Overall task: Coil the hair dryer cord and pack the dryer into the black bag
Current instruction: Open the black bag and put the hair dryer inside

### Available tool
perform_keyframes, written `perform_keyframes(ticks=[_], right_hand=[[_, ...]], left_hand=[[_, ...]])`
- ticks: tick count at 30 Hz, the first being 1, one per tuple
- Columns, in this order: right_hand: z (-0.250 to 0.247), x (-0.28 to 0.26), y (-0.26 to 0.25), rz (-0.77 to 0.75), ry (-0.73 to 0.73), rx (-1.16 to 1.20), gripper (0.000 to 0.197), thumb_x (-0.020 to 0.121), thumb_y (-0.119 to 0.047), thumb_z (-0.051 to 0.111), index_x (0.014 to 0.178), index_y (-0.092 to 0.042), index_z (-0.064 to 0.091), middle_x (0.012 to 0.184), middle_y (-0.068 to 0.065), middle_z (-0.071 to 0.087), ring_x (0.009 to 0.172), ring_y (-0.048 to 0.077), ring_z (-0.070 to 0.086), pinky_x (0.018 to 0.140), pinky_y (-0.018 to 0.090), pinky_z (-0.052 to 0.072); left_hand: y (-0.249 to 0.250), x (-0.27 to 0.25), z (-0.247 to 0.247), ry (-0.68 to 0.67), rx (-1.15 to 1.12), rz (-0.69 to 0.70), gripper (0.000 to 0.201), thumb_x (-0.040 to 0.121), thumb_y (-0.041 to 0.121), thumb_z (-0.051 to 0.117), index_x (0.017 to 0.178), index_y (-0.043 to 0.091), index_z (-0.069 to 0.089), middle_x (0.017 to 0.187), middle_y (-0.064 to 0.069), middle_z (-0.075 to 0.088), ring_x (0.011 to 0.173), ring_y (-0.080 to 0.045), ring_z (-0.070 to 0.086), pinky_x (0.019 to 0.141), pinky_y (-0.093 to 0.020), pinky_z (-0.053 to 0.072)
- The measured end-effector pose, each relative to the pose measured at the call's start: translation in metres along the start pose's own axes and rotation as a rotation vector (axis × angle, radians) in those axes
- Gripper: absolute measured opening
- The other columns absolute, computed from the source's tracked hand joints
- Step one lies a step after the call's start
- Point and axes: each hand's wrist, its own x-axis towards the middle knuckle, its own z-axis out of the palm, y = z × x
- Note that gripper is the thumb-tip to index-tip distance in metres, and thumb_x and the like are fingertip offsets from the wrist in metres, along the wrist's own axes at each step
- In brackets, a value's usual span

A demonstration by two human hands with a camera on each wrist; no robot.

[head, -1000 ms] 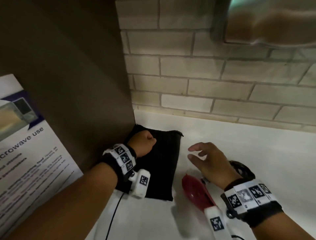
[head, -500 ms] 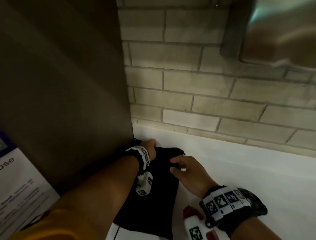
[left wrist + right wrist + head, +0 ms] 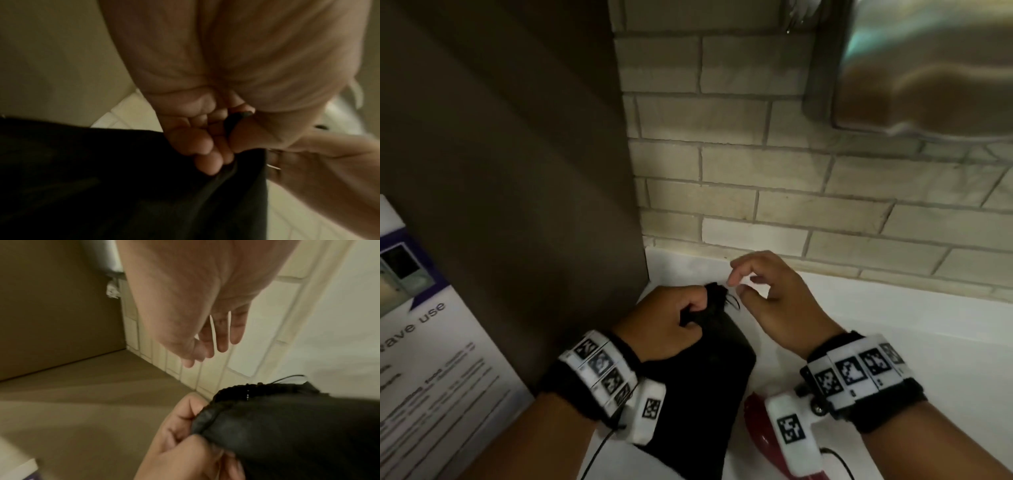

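Note:
The black bag (image 3: 705, 394) lies on the white counter (image 3: 893, 325) against the brown side panel. My left hand (image 3: 688, 308) grips the bag's bunched top edge and lifts it; in the left wrist view its curled fingers (image 3: 197, 146) pinch the black cloth (image 3: 123, 186). My right hand (image 3: 743, 287) hovers just right of the bag's top, fingers loosely bent and holding nothing; the right wrist view shows those fingers (image 3: 222, 337) hanging free above the bag (image 3: 287, 426). The red hair dryer (image 3: 756, 431) lies at the bottom, mostly hidden under my right wrist. A thin black cord (image 3: 839, 459) runs beside it.
A tall brown panel (image 3: 517, 171) closes off the left side. A pale brick wall (image 3: 791, 171) runs along the back. A printed notice (image 3: 421, 342) hangs at lower left, and a metal fixture (image 3: 928, 68) is on the wall at upper right.
My left hand has gathered the bag's top edge and raised it. My right hand has come off the bag's mouth and moved up to the right.

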Motion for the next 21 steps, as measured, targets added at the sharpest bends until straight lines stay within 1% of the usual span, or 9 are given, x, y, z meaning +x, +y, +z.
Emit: perform_keyframes(ticks=[2, 4, 5, 7, 9, 11, 15, 18, 21], right_hand=[[-0.008, 0.002, -0.018, -0.031, -0.164, -0.047, 0.032, 0.087, -0.002, 0.065, 0.086, -0.034, 0.071, 0.137, -0.008, 0.055, 0.129, 0.0, 0.049, 0.101, 0.008, 0.034], [-0.012, -0.001, -0.031, -0.036, -0.347, -0.093, 0.031, 0.086, -0.007, 0.067, 0.084, -0.036, 0.074, 0.151, -0.014, 0.045, 0.142, -0.003, 0.035, 0.114, 0.014, 0.023], [-0.012, -0.004, -0.036, -0.037, -0.417, -0.096, 0.029, 0.086, -0.007, 0.068, 0.084, -0.035, 0.076, 0.15, -0.016, 0.047, 0.143, -0.005, 0.033, 0.115, 0.014, 0.021], [-0.009, -0.012, -0.045, -0.047, -0.476, -0.062, 0.023, 0.085, -0.007, 0.069, 0.085, -0.028, 0.079, 0.13, -0.017, 0.064, 0.127, -0.006, 0.053, 0.108, 0.012, 0.034], [-0.005, -0.019, -0.054, -0.087, -0.386, -0.062, 0.02, 0.086, -0.01, 0.069, 0.084, -0.028, 0.078, 0.093, -0.021, 0.073, 0.093, -0.004, 0.068, 0.084, 0.011, 0.047], [0.0, -0.023, -0.065, -0.145, -0.23, -0.133, 0.015, 0.088, -0.016, 0.07, 0.083, -0.027, 0.078, 0.075, -0.017, 0.069, 0.073, 0.001, 0.066, 0.067, 0.012, 0.045], [-0.001, -0.029, -0.088, -0.184, -0.139, -0.35, 0.019, 0.093, -0.018, 0.065, 0.105, -0.023, 0.08, 0.095, -0.002, 0.073, 0.085, 0.01, 0.066, 0.078, 0.021, 0.049], [-0.006, -0.031, -0.1, -0.185, -0.198, -0.491, 0.026, 0.095, -0.013, 0.059, 0.113, -0.021, 0.077, 0.103, 0.003, 0.07, 0.094, 0.019, 0.066, 0.081, 0.033, 0.052], [-0.016, -0.04, -0.106, -0.11, -0.264, -0.575, 0.031, 0.096, -0.01, 0.055, 0.116, -0.023, 0.074, 0.11, 0.002, 0.068, 0.1, 0.019, 0.064, 0.085, 0.031, 0.05]], left_hand=[[0.025, -0.02, -0.008, -0.001, -0.099, 0.04, 0.017, 0.072, 0.004, 0.055, 0.069, 0.016, 0.043, 0.067, 0.008, 0.04, 0.063, -0.006, 0.04, 0.059, -0.022, 0.032], [0.046, -0.034, -0.016, 0.001, -0.196, 0.061, 0.014, 0.074, 0.009, 0.055, 0.066, 0.015, 0.046, 0.066, 0.006, 0.043, 0.063, -0.008, 0.043, 0.059, -0.026, 0.034], [0.056, -0.038, -0.02, 0.02, -0.246, 0.061, 0.014, 0.078, 0.014, 0.056, 0.065, 0.014, 0.05, 0.064, 0.005, 0.046, 0.061, -0.007, 0.045, 0.058, -0.026, 0.035], [0.068, -0.041, -0.026, 0.112, -0.314, 0.037, 0.029, 0.087, 0.027, 0.057, 0.062, 0.012, 0.054, 0.059, 0.005, 0.046, 0.056, -0.006, 0.045, 0.055, -0.023, 0.036], [0.075, -0.042, -0.031, 0.235, -0.253, 0.037, 0.041, 0.091, 0.032, 0.06, 0.056, 0.014, 0.047, 0.053, 0.004, 0.04, 0.052, -0.006, 0.04, 0.051, -0.024, 0.033], [0.079, -0.043, -0.036, 0.323, -0.122, 0.035, 0.041, 0.089, 0.026, 0.066, 0.057, 0.015, 0.042, 0.052, 0.002, 0.039, 0.05, -0.006, 0.038, 0.05, -0.025, 0.033], [0.09, -0.047, -0.055, 0.263, 0.35, -0.002, 0.014, 0.078, 0.007, 0.063, 0.08, 0.018, 0.055, 0.072, 0.007, 0.052, 0.061, -0.006, 0.049, 0.056, -0.024, 0.04], [0.091, -0.053, -0.062, 0.24, 0.551, -0.063, 0.027, 0.081, 0.005, 0.056, 0.1, 0.022, 0.066, 0.098, -0.001, 0.058, 0.076, -0.02, 0.062, 0.067, -0.037, 0.053], [0.09, -0.057, -0.065, 0.243, 0.649, -0.136, 0.025, 0.088, 0.008, 0.054, 0.103, 0.022, 0.069, 0.102, -0.005, 0.06, 0.078, -0.022, 0.064, 0.065, -0.036, 0.055]])
